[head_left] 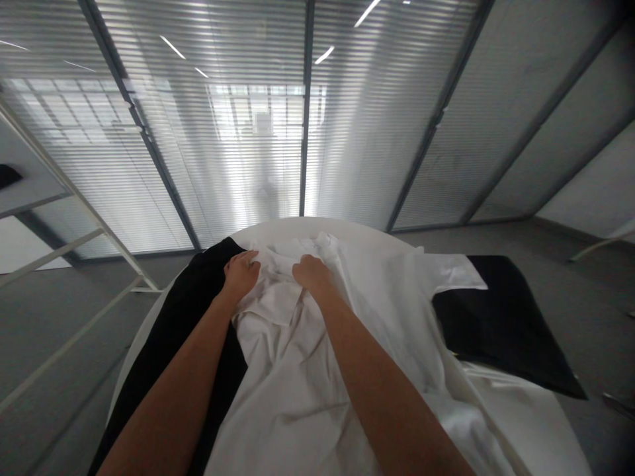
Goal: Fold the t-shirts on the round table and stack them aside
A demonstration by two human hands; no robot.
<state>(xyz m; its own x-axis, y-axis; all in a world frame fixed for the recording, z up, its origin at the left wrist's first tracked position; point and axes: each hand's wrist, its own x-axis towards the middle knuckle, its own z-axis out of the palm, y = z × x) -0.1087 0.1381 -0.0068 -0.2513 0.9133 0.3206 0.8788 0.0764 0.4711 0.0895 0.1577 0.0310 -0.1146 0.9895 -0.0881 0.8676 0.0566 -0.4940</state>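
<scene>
The right hand [312,272] has its fingers curled tight on a white garment [278,357], spread between and below both hands across the surface [317,227]. The left hand [241,271] touches it, fingers bent, grip unclear; black cloth [183,311] lies just left of those fingers.

It's open above the white garment [292,403]; left, a frame [92,214] seemingly obstructs.

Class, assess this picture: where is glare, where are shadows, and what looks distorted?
Head view: glare and streaks on the blinds; head view: soft grey shadows in folds of the white cloth, while the black cloth at left shows little detail; head view: the upper right corner darkens, and the outer posts lean outward at top, suggesting lens distortion.
</scene>
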